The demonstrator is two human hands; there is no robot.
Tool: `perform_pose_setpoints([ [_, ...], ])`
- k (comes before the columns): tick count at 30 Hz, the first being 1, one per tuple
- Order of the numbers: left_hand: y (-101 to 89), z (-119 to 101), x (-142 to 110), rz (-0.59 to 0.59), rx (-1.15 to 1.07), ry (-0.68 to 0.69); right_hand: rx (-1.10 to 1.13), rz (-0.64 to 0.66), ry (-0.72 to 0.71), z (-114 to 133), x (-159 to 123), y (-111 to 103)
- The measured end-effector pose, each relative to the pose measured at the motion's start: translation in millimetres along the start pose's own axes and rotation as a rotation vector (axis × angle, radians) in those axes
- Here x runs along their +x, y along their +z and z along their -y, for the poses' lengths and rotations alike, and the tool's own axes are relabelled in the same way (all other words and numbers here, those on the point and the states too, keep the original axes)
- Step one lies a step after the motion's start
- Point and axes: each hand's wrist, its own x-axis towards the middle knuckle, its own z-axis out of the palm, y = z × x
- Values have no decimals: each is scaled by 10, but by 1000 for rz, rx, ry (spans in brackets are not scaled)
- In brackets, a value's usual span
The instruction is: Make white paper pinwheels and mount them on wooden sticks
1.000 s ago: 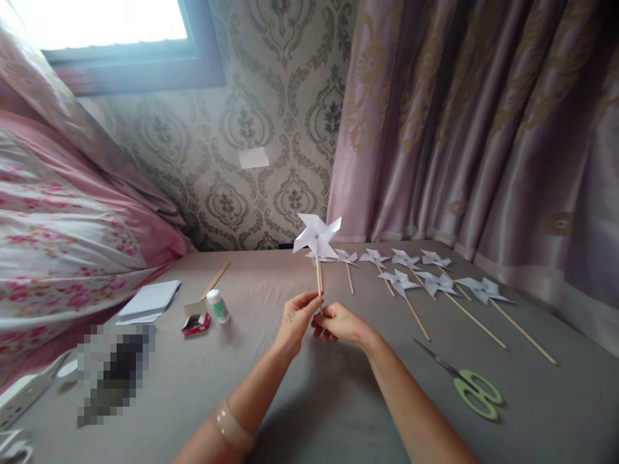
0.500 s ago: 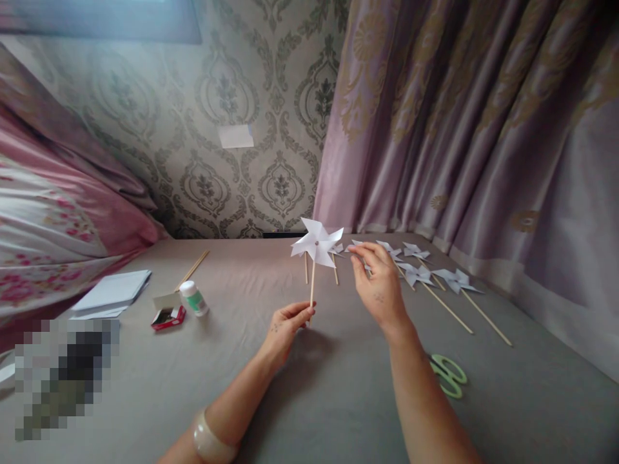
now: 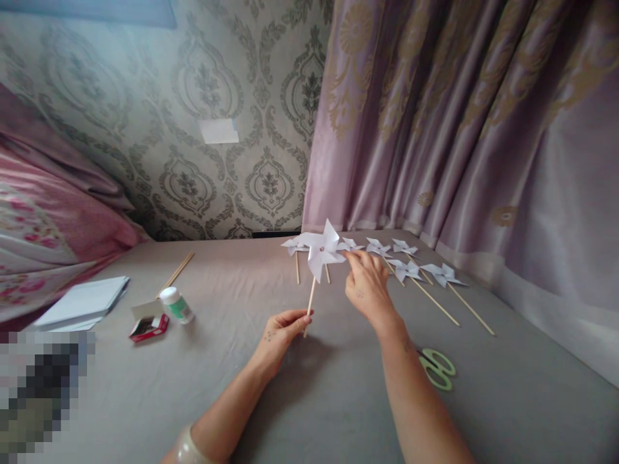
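A white paper pinwheel (image 3: 323, 250) on a thin wooden stick stands nearly upright in front of me, its stick leaning slightly. My left hand (image 3: 283, 332) pinches the lower stick between thumb and fingers. At the pinwheel's right side, my right hand (image 3: 368, 283) has its index finger stretched to a blade tip, seemingly touching it; the other fingers are partly curled and hold nothing that I can see. Several finished-looking paper pinwheels (image 3: 443, 275) lie behind and to the right on the grey cloth, partly hidden by the held one and my right hand.
Green-handled scissors (image 3: 438, 369) lie beside my right forearm, which covers their blades. To the left are a white-capped glue bottle (image 3: 178, 305), an open red box (image 3: 149, 325), wooden sticks (image 3: 176, 274) and stacked paper (image 3: 80, 303). Curtains (image 3: 411, 129) hang behind at the right.
The pinwheel's blades have turned and its stick tilts a little more. My right hand has moved closer to the blades, index finger now at a tip. The view has shifted slightly right.
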Motion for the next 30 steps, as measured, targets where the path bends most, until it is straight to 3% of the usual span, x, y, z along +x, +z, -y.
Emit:
perform_pose_setpoints([
  [5,5,-11,-8,-18,5,-4,167,282,-74,139,-52,-48],
  [10,17,-36,-30,-16,13,-4,431,418,-118,224,-64,-124],
  [12,20,-42,-33,-10,7,-15,493,355,-38,199,-34,-137],
  [16,28,-43,-33,10,5,-35,458,42,145,102,26,-131],
  [18,32,-43,-36,11,12,-38,357,23,188,67,21,-118],
  [20,33,-43,-39,5,16,-44,284,123,177,59,-10,-109],
  [22,29,-42,-40,-4,17,-47,341,316,105,79,-51,-110],
  [24,24,-41,-38,0,21,-42,532,575,18,114,-78,-127],
  [26,21,-39,-34,12,32,-38,745,709,-10,141,-74,-153],
  [28,22,-37,-32,16,51,-45,840,564,39,138,-42,-178],
  [30,25,-34,-30,10,66,-58,723,270,127,106,-3,-193],
])
